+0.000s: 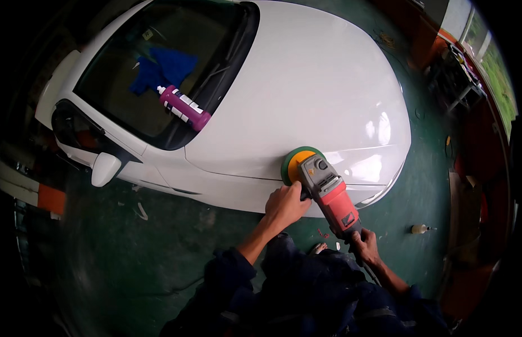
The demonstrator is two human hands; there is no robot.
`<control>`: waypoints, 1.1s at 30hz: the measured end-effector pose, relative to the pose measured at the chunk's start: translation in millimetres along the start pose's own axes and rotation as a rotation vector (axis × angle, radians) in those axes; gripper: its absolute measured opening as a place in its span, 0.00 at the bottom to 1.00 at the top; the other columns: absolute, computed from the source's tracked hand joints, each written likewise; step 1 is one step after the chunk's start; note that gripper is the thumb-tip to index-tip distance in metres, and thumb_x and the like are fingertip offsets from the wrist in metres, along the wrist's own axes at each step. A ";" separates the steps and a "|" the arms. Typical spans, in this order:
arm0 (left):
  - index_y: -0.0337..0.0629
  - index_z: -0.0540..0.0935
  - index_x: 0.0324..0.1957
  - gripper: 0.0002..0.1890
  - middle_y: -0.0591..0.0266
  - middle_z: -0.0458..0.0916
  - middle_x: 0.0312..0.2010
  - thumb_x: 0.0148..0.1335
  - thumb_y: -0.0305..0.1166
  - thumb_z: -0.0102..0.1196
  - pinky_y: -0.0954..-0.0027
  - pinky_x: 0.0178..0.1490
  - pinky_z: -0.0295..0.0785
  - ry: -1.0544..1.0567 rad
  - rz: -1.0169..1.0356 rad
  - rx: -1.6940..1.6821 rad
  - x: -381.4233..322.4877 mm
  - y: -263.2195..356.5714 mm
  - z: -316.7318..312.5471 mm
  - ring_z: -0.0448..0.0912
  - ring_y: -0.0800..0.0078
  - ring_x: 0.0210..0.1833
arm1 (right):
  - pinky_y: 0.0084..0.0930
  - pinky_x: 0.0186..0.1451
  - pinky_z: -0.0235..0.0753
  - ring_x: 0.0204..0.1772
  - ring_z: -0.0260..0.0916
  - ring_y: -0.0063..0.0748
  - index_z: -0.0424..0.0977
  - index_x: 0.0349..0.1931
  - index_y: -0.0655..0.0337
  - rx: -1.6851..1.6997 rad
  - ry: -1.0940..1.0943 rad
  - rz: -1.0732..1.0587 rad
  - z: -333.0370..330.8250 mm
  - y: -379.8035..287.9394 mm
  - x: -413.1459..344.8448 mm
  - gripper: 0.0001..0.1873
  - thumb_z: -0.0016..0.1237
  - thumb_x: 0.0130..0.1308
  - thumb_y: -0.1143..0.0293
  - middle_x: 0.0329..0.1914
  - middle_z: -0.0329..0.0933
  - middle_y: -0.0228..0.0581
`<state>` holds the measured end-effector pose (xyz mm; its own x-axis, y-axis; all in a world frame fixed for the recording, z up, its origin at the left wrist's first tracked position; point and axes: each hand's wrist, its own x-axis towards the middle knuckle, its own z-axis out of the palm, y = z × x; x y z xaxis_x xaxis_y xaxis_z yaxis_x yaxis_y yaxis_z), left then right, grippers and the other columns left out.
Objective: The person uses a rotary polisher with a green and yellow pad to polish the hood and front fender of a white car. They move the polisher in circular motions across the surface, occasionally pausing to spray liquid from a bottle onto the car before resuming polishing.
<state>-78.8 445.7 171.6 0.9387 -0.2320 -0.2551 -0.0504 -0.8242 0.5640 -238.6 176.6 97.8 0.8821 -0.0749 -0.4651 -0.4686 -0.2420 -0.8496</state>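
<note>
A red and grey rotary polisher (337, 202) lies across the near edge of a white car's hood (303, 84). Its round pad (287, 166), green at the rim with an orange backing, sits on the paint by the hood-to-fender seam. My left hand (288, 204) grips the dark side handle close to the polisher's head. Around the rear end of the body, where the power cord leaves it, my right hand (365, 247) is closed. Whether the pad is spinning cannot be told.
A purple bottle (185, 107) with a white cap lies at the windshield's base, beside a blue cloth (164, 69). The side mirror (106, 169) juts out at left. On the green floor (160, 252) lies a small bottle (419, 228). A loaded cart (459, 80) stands at the right wall.
</note>
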 end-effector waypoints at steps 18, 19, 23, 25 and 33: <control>0.35 0.78 0.48 0.19 0.36 0.85 0.37 0.58 0.34 0.64 0.42 0.49 0.75 -0.013 -0.214 0.224 66.1 -114.8 -135.4 0.82 0.34 0.44 | 0.46 0.52 0.80 0.47 0.81 0.63 0.80 0.42 0.71 -0.419 -0.264 0.063 111.5 -170.0 109.0 0.20 0.60 0.55 0.63 0.37 0.82 0.66; 0.35 0.78 0.47 0.18 0.36 0.85 0.36 0.58 0.35 0.63 0.42 0.49 0.76 -0.019 -0.210 0.241 71.4 -99.9 -129.0 0.82 0.34 0.44 | 0.45 0.51 0.81 0.46 0.82 0.63 0.80 0.41 0.71 -0.415 -0.245 0.071 97.0 -170.4 107.9 0.19 0.60 0.55 0.64 0.36 0.82 0.65; 0.32 0.77 0.42 0.18 0.36 0.85 0.34 0.59 0.37 0.64 0.43 0.47 0.78 -0.123 -0.134 0.225 109.0 -29.8 -71.1 0.83 0.36 0.42 | 0.40 0.46 0.81 0.41 0.86 0.53 0.81 0.38 0.73 -0.408 -0.135 0.127 17.2 -148.3 100.0 0.17 0.62 0.53 0.67 0.32 0.83 0.62; 0.31 0.76 0.40 0.17 0.36 0.85 0.32 0.60 0.37 0.63 0.44 0.45 0.79 -0.153 -0.050 0.175 123.4 9.2 -44.4 0.84 0.38 0.40 | 0.38 0.44 0.81 0.39 0.86 0.40 0.80 0.35 0.75 -0.335 -0.144 0.196 -26.1 -127.4 98.0 0.17 0.63 0.51 0.68 0.29 0.83 0.56; 0.31 0.78 0.33 0.06 0.40 0.85 0.26 0.59 0.26 0.58 0.54 0.34 0.84 -0.054 0.183 0.123 168.0 59.0 33.7 0.88 0.46 0.33 | 0.28 0.25 0.76 0.21 0.77 0.25 0.78 0.23 0.71 -0.333 -0.009 0.300 -99.8 -94.2 101.8 0.09 0.60 0.52 0.72 0.18 0.78 0.37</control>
<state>64.5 340.7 135.5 0.8905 -0.4083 -0.2007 -0.2630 -0.8219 0.5053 -99.8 95.3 155.3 0.7083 -0.1809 -0.6824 -0.6610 -0.5092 -0.5512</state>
